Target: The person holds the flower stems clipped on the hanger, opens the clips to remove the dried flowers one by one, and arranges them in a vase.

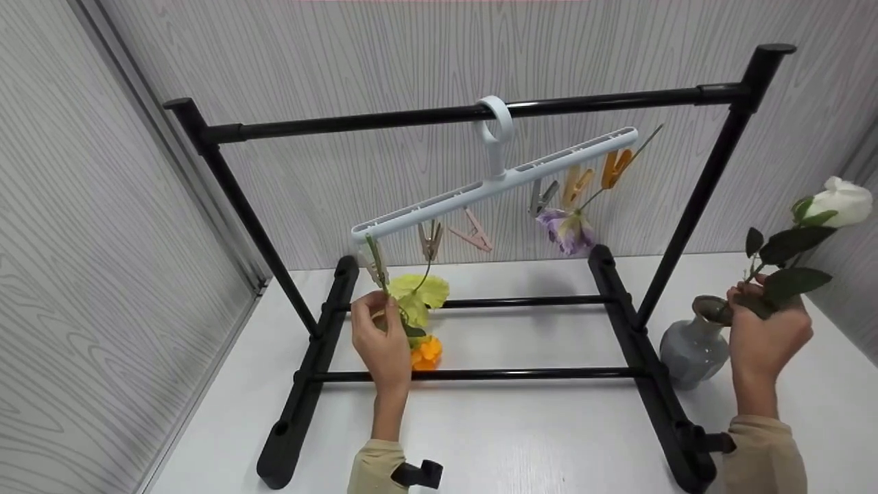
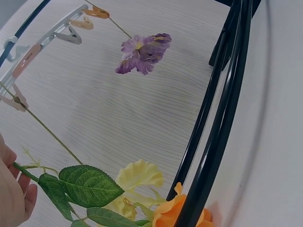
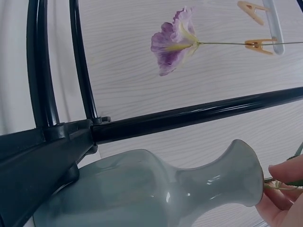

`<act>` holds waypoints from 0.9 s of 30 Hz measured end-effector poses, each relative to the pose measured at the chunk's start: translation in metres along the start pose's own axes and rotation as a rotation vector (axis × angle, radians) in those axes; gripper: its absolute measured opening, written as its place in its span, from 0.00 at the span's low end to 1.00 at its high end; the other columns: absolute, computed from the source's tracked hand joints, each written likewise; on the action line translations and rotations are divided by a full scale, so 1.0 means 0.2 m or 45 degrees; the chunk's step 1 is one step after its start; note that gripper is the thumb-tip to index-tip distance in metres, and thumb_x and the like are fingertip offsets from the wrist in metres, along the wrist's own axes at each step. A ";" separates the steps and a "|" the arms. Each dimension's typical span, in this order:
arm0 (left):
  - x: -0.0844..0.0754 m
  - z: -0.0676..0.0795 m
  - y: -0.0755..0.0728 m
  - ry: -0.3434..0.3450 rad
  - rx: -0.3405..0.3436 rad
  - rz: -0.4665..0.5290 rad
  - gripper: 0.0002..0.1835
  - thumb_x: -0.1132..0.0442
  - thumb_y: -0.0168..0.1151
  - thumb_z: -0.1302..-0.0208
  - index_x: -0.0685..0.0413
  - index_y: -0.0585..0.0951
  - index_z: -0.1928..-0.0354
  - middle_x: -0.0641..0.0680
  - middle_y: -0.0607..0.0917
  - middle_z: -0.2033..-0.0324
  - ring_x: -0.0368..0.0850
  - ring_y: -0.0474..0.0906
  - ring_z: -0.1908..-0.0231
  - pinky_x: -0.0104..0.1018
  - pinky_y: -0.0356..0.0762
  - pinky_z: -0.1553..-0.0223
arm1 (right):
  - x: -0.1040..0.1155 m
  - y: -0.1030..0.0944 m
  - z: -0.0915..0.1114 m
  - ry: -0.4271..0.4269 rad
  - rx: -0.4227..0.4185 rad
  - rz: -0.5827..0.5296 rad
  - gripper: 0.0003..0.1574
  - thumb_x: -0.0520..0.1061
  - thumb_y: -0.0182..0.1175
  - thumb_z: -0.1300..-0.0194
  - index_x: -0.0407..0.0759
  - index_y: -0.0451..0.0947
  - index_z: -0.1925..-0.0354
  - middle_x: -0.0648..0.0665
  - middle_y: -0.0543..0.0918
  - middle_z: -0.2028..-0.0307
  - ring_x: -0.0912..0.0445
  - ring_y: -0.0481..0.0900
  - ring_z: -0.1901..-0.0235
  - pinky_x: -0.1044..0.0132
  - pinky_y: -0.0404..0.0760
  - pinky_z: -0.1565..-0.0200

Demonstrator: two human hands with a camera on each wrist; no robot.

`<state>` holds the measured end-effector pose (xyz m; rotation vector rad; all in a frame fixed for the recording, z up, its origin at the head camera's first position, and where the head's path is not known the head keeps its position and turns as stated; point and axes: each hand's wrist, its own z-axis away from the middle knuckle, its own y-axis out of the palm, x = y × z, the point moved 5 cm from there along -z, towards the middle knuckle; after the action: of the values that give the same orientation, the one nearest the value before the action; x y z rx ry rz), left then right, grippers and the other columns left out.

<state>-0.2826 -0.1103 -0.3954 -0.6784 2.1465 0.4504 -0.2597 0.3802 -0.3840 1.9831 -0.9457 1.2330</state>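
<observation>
My left hand [image 1: 381,336] pinches the green stem of an orange flower [image 1: 426,353], which hangs bloom down. The stem's upper end meets the clothespin [image 1: 374,267] at the left end of a white hanger [image 1: 453,200]. Beside it a yellow flower [image 1: 431,291] dangles from another clothespin [image 1: 431,240]. My right hand [image 1: 772,336] grips the leafy stem of a white rose [image 1: 838,204], bloom up, over a grey vase [image 1: 693,357]. In the right wrist view, fingertips are right at the vase's rim [image 3: 262,182].
The tilted hanger hangs from the bar [image 1: 357,122] of a black rack. Toward its right end, an orange clothespin [image 1: 615,169] holds a purple flower [image 1: 566,232]. A pink clothespin [image 1: 473,232] hangs near the middle. The rack's right foot [image 1: 638,363] stands beside the vase on a white table [image 1: 507,432].
</observation>
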 end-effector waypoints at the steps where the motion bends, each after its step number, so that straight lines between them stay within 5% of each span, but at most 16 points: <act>1: 0.00 0.00 0.00 -0.001 -0.002 0.001 0.04 0.73 0.61 0.27 0.68 0.80 0.54 0.61 0.81 0.58 0.51 0.79 0.55 0.36 0.78 0.54 | 0.00 0.00 0.00 0.024 0.015 -0.019 0.15 0.25 0.66 0.41 0.40 0.83 0.59 0.59 0.83 0.74 0.67 0.83 0.71 0.77 0.80 0.60; 12: -0.01 0.01 0.00 0.019 -0.026 -0.020 0.04 0.73 0.61 0.27 0.67 0.80 0.54 0.61 0.81 0.58 0.51 0.79 0.56 0.38 0.78 0.54 | -0.02 0.01 -0.03 0.084 0.149 0.185 0.22 0.27 0.68 0.44 0.47 0.80 0.55 0.67 0.80 0.73 0.73 0.81 0.68 0.82 0.78 0.61; 16: -0.01 0.01 0.00 0.032 -0.032 -0.040 0.04 0.74 0.61 0.27 0.68 0.80 0.54 0.62 0.81 0.59 0.54 0.79 0.56 0.43 0.78 0.53 | -0.02 0.00 -0.03 0.104 0.201 0.316 0.18 0.35 0.72 0.43 0.49 0.82 0.56 0.73 0.78 0.74 0.75 0.78 0.65 0.78 0.73 0.50; 19: -0.02 0.01 -0.01 0.044 -0.031 -0.052 0.05 0.74 0.61 0.28 0.69 0.79 0.54 0.63 0.81 0.59 0.56 0.79 0.56 0.48 0.78 0.52 | -0.02 -0.02 -0.03 0.137 0.280 0.465 0.16 0.41 0.73 0.42 0.41 0.85 0.54 0.73 0.76 0.73 0.65 0.79 0.55 0.72 0.70 0.45; 23: -0.02 0.00 -0.01 0.039 -0.017 -0.055 0.05 0.74 0.61 0.27 0.70 0.79 0.54 0.63 0.81 0.59 0.56 0.79 0.56 0.49 0.77 0.51 | 0.00 -0.03 -0.02 0.132 0.492 0.707 0.32 0.49 0.69 0.35 0.25 0.80 0.44 0.40 0.88 0.55 0.39 0.75 0.39 0.57 0.71 0.42; 27: -0.02 -0.01 -0.02 0.030 0.003 -0.049 0.05 0.73 0.61 0.27 0.70 0.79 0.54 0.63 0.81 0.59 0.55 0.79 0.56 0.49 0.78 0.51 | 0.04 -0.05 0.01 0.046 0.712 0.921 0.40 0.56 0.62 0.28 0.16 0.74 0.46 0.15 0.76 0.47 0.25 0.74 0.47 0.39 0.74 0.50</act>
<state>-0.2784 -0.1129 -0.3908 -0.7261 2.1519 0.4214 -0.2471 0.3827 -0.3778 2.0663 -1.4990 2.1074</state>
